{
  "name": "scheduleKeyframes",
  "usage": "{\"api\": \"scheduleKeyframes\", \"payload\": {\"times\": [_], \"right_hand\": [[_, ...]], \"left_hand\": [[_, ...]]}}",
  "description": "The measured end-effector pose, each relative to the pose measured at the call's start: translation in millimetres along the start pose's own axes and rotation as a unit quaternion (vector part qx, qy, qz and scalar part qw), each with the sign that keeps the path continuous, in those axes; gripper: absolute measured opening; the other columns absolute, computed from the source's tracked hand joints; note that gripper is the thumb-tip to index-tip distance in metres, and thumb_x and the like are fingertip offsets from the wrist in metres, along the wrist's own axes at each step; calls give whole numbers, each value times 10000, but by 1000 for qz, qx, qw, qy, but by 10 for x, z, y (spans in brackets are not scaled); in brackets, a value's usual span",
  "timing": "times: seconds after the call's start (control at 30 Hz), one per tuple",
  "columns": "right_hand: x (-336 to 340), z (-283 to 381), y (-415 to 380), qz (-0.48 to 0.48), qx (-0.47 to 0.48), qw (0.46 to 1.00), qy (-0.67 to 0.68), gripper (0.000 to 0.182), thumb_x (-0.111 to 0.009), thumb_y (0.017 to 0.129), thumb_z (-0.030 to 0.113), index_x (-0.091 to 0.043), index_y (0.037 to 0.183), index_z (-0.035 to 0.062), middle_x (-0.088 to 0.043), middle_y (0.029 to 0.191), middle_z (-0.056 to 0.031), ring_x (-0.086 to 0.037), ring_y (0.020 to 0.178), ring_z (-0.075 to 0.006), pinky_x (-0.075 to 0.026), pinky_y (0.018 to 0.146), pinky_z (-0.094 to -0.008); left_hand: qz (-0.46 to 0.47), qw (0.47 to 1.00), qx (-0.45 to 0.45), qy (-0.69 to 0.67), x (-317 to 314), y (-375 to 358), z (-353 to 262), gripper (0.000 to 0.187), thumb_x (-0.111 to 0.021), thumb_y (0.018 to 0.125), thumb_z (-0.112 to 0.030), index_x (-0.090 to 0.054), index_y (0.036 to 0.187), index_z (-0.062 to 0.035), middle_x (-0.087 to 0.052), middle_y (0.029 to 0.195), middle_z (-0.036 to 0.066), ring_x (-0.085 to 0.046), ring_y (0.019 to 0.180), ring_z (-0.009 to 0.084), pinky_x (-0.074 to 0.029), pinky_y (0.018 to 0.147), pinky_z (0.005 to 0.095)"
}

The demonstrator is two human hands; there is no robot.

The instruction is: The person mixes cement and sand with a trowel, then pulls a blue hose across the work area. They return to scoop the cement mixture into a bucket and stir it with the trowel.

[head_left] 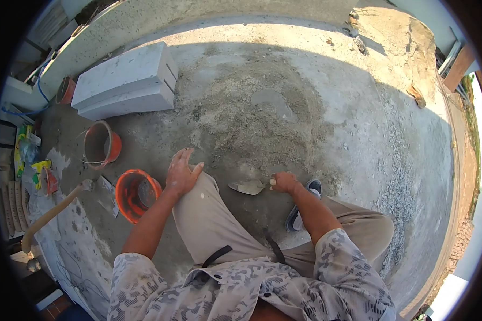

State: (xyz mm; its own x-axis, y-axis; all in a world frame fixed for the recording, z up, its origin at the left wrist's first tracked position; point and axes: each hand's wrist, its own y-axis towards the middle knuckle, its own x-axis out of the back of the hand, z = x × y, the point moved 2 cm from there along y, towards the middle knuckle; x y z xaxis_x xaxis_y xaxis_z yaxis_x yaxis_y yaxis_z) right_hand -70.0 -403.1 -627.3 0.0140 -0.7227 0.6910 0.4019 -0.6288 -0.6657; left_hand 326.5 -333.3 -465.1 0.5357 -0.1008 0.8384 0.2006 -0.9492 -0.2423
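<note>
My right hand (286, 182) is closed around the handle of a trowel (247, 186), whose blade points left, low over the grey floor between my legs. My left hand (181, 174) rests on my left knee with its fingers stretched out, holding nothing. Just left of that hand stands an orange bucket (122, 199) with some grey residue inside. In front of the trowel spreads a low heap of sandy grey mix (235, 125), with a smooth, wet-looking patch (273, 101) toward its far side.
White blocks (120, 80) are stacked at the back left. Nearby are a second bucket (113, 151) and a third bucket (66, 91). A long wooden-handled tool (56, 211) lies at the left. Loose gravel (393, 214) runs along the right; a low wall (225, 16) bounds the back.
</note>
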Motion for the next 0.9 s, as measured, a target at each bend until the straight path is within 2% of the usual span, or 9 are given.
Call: {"api": "scheduleKeyframes", "payload": {"times": [0.1, 0.17, 0.23, 0.3, 0.4, 0.5, 0.6, 0.77, 0.9], "right_hand": [[10, -378, 205, -33, -95, 995, -24, 468, -819, 810, 414, -727, 1198, 169, -728, 1197, -121, -680, 1156, -322, -527, 962, -492], [546, -529, 175, -65, -125, 989, -43, 443, -801, 827, 406, -721, 1195, 173, -729, 1198, -111, -671, 1168, -316, -514, 971, -503], [914, -685, 160, -117, -77, 983, -118, 410, -789, 833, 406, -730, 1172, 183, -743, 1150, -105, -683, 1130, -326, -520, 952, -504], [1182, -854, 83, -166, -71, 982, -48, 382, -782, 819, 403, -745, 1119, 168, -753, 1088, -122, -699, 1070, -348, -542, 909, -486], [1553, -976, -9, -124, -69, 989, 43, 393, -764, 797, 411, -753, 1089, 148, -757, 1062, -137, -708, 1029, -366, -557, 874, -472], [1798, -665, -257, -31, -97, 995, -10, 429, -747, 763, 432, -767, 1075, 137, -759, 1057, -156, -711, 1029, -369, -562, 876, -463], [1502, -415, -356, 0, -57, 996, -70, 420, -752, 754, 423, -780, 1063, 140, -761, 1043, -164, -716, 1022, -364, -566, 884, -457], [197, -549, -170, 53, -57, 997, -28, 454, -787, 769, 419, -765, 1129, 143, -751, 1137, -144, -701, 1107, -340, -542, 954, -479], [175, -991, -36, -34, -142, 986, -76, 435, -779, 800, 412, -744, 1149, 156, -748, 1140, -148, -697, 1110, -360, -516, 977, -523]], "left_hand": [[7, 1000, -4, 10, -53, -3, 61, 664, -702, 928, -395, -505, 1464, -58, -472, 1520, 208, -425, 1427, 380, -360, 1185, 449], [6, 1000, 4, 8, -85, -2, 95, 665, -702, 927, -394, -504, 1465, -58, -472, 1521, 204, -422, 1432, 374, -361, 1184, 451], [11, 1000, 8, 5, -122, 24, 105, 666, -703, 926, -392, -503, 1466, -59, -471, 1523, 201, -418, 1436, 367, -361, 1184, 452], [18, 1000, 10, 0, -166, 81, 110, 667, -703, 925, -391, -503, 1468, -61, -470, 1525, 198, -415, 1440, 361, -361, 1184, 451], [27, 1000, 7, -5, -185, 152, 1, 661, -703, 923, -387, -506, 1468, -67, -469, 1526, 193, -414, 1442, 359, -362, 1183, 448], [29, 1000, 7, -4, -210, 202, -52, 653, -702, 922, -381, -509, 1466, -75, -468, 1528, 189, -413, 1443, 360, -364, 1182, 441], [37, 999, 3, 0, -244, 266, -78, 646, -701, 921, -376, -512, 1467, -87, -469, 1529, 189, -415, 1441, 360, -365, 1181, 440], [48, 999, -16, -4, -294, 303, -90, 629, -702, 918, -375, -530, 1452, -91, -476, 1524, 195, -434, 1428, 364, -371, 1178, 442], [47, 998, -25, 15, -277, 260, 11, 615, -703, 916, -368, -542, 1438, -86, -483, 1517, 198, -445, 1420, 364, -376, 1174, 444]]}}
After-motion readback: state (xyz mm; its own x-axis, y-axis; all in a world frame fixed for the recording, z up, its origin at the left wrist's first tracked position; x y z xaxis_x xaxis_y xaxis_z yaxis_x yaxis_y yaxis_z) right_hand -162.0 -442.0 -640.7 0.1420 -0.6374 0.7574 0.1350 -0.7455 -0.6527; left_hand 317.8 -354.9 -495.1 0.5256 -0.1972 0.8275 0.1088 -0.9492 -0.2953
